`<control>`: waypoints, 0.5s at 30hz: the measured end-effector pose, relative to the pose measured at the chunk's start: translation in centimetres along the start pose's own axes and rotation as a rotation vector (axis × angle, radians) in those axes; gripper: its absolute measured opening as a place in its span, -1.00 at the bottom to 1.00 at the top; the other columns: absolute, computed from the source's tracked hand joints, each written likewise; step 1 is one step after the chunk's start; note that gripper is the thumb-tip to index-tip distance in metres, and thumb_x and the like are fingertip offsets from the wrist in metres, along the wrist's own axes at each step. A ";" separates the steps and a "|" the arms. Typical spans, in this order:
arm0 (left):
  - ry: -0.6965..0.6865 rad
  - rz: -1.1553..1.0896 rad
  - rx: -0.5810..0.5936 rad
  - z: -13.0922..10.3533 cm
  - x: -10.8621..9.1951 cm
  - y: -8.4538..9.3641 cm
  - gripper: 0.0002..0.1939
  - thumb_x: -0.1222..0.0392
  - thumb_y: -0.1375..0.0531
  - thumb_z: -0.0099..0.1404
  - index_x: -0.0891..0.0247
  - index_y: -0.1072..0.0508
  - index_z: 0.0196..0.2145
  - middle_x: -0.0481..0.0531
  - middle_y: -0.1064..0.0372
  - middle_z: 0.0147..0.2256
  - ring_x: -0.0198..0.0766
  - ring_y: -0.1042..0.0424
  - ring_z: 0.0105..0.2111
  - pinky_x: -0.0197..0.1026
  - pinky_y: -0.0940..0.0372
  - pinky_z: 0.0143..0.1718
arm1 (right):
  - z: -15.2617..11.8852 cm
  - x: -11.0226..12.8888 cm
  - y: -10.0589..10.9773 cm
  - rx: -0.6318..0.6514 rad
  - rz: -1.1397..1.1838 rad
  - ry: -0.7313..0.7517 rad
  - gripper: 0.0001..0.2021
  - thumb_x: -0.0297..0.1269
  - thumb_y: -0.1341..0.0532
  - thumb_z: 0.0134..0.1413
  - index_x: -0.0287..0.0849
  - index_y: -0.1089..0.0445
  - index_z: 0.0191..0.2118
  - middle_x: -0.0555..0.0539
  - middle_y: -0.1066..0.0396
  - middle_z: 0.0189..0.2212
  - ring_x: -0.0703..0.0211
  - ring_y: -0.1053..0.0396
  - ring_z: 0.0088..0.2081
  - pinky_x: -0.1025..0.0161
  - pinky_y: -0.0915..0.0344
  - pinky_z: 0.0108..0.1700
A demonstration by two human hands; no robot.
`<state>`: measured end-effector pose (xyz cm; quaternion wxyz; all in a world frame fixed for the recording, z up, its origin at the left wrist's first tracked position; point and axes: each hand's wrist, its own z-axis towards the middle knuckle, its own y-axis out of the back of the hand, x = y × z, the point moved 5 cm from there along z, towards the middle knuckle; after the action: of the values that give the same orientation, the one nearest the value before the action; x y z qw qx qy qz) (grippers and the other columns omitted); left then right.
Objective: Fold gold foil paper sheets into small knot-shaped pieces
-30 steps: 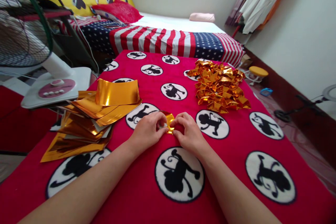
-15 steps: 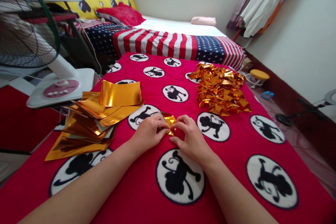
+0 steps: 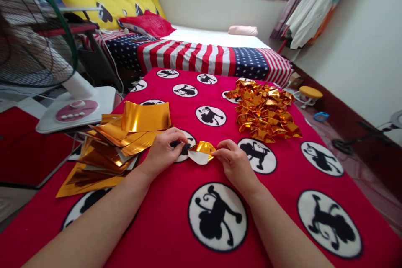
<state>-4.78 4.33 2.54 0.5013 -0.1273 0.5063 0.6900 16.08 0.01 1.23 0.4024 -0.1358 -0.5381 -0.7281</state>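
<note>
A small piece of gold foil paper (image 3: 205, 147), partly folded and showing its white backing at the front, lies between my hands on the red cloth. My right hand (image 3: 234, 161) pinches its right end between thumb and fingers. At the left end, the curled thumb and forefinger of my left hand (image 3: 166, 148) close on the paper's edge; the exact contact is small and hard to see. A stack of flat gold foil sheets (image 3: 146, 117) lies left of my left hand. Beyond my right hand is a heap of folded gold paper pieces (image 3: 264, 111).
The table is covered by a red cloth (image 3: 150, 226) with black monkey figures in white circles. A white fan base (image 3: 77, 106) stands at the left edge. Behind the table is a bed (image 3: 201, 56) with a striped, starred cover. A yellow stool (image 3: 310, 92) stands at right.
My hands have drawn apart, the left one moving further left. The gold paper between them now shows more of itself, including its white backing. The view has tilted slightly upward.
</note>
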 end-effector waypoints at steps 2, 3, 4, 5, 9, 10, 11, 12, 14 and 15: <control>-0.010 -0.025 0.043 -0.1 -0.1 -0.2 -0.84 0.45 -0.14 0.19 0.26 -0.46 -0.38 0.01 -0.42 -0.30 -0.28 -0.42 -0.26 -0.25 -0.30 -0.19 | 0.1 -0.4 0.2 -0.018 0.019 0.003 -0.75 -0.55 -0.15 0.14 -0.10 -0.53 -0.31 -0.09 -0.36 -0.26 0.17 -0.37 -0.25 0.24 -0.34 -0.20; -0.015 -0.035 0.070 -0.1 -0.3 -0.3 -0.84 0.45 -0.14 0.17 0.25 -0.46 -0.35 0.02 -0.43 -0.28 -0.27 -0.42 -0.23 -0.24 -0.30 -0.17 | 0.1 -0.5 0.3 -0.022 0.028 0.005 -0.75 -0.56 -0.15 0.14 -0.11 -0.53 -0.31 -0.09 -0.36 -0.27 0.17 -0.37 -0.25 0.24 -0.33 -0.21; -0.019 -0.042 0.097 -0.1 -0.4 -0.4 -0.81 0.45 -0.16 0.15 0.25 -0.46 -0.30 0.03 -0.43 -0.24 -0.26 -0.42 -0.21 -0.22 -0.30 -0.15 | 0.1 -0.5 0.3 -0.025 0.034 0.005 -0.75 -0.56 -0.15 0.13 -0.11 -0.53 -0.31 -0.09 -0.36 -0.27 0.18 -0.37 -0.26 0.25 -0.33 -0.22; -0.021 -0.044 0.126 -0.1 -0.5 -0.5 -0.77 0.44 -0.19 0.14 0.24 -0.46 -0.24 0.04 -0.43 -0.21 -0.25 -0.41 -0.19 -0.21 -0.30 -0.13 | 0.0 -0.6 0.3 -0.028 0.036 0.005 -0.76 -0.56 -0.15 0.13 -0.12 -0.53 -0.31 -0.09 -0.36 -0.27 0.17 -0.37 -0.26 0.25 -0.33 -0.22; 0.000 -0.026 0.191 -0.1 -0.5 -1.0 -0.73 0.30 -0.29 0.15 0.23 -0.46 -0.15 0.06 -0.44 -0.17 -0.23 -0.40 -0.21 -0.19 -0.31 -0.15 | 0.0 -0.5 0.3 -0.034 0.034 0.008 -0.76 -0.56 -0.15 0.13 -0.13 -0.52 -0.31 -0.09 -0.36 -0.27 0.17 -0.37 -0.25 0.25 -0.32 -0.22; 0.009 -0.026 0.184 -0.1 -0.4 -1.1 -0.76 0.26 -0.29 0.17 0.23 -0.48 -0.17 0.06 -0.44 -0.18 -0.23 -0.41 -0.22 -0.19 -0.32 -0.16 | 0.0 -0.5 0.3 -0.033 0.033 0.011 -0.76 -0.56 -0.15 0.13 -0.13 -0.52 -0.31 -0.09 -0.36 -0.27 0.17 -0.37 -0.25 0.24 -0.32 -0.21; 0.014 -0.024 0.168 0.0 -0.3 -1.2 -0.80 0.25 -0.29 0.18 0.23 -0.49 -0.19 0.05 -0.45 -0.19 -0.24 -0.41 -0.23 -0.19 -0.32 -0.16 | 0.0 -0.4 0.2 -0.032 0.032 0.014 -0.76 -0.57 -0.15 0.12 -0.13 -0.52 -0.31 -0.09 -0.36 -0.27 0.16 -0.36 -0.25 0.24 -0.32 -0.21; 0.013 -0.019 0.148 0.0 -0.3 -1.4 -0.83 0.25 -0.29 0.18 0.23 -0.50 -0.22 0.05 -0.46 -0.21 -0.24 -0.41 -0.23 -0.19 -0.31 -0.16 | 0.0 -0.3 0.2 -0.029 0.029 0.017 -0.76 -0.57 -0.15 0.12 -0.13 -0.52 -0.32 -0.09 -0.36 -0.27 0.16 -0.36 -0.24 0.23 -0.32 -0.20; -0.004 0.014 0.122 0.1 -0.3 -1.8 -0.87 0.27 -0.30 0.17 0.22 -0.52 -0.26 0.03 -0.46 -0.25 -0.24 -0.41 -0.25 -0.19 -0.31 -0.17 | 0.0 -0.2 0.2 -0.024 0.019 0.019 -0.78 -0.57 -0.17 0.10 -0.13 -0.51 -0.32 -0.10 -0.36 -0.26 0.15 -0.36 -0.23 0.22 -0.32 -0.19; -0.019 0.040 0.119 0.1 -0.3 -2.1 -0.88 0.28 -0.30 0.18 0.21 -0.53 -0.28 0.03 -0.46 -0.26 -0.24 -0.41 -0.25 -0.18 -0.31 -0.18 | 0.0 -0.1 0.2 -0.025 0.013 0.019 -0.78 -0.57 -0.18 0.08 -0.13 -0.51 -0.32 -0.10 -0.36 -0.26 0.14 -0.36 -0.23 0.21 -0.33 -0.18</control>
<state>-2.88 4.21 1.60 0.4989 -0.0808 0.5441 0.6697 16.32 0.06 1.29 0.4104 -0.1375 -0.5244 -0.7333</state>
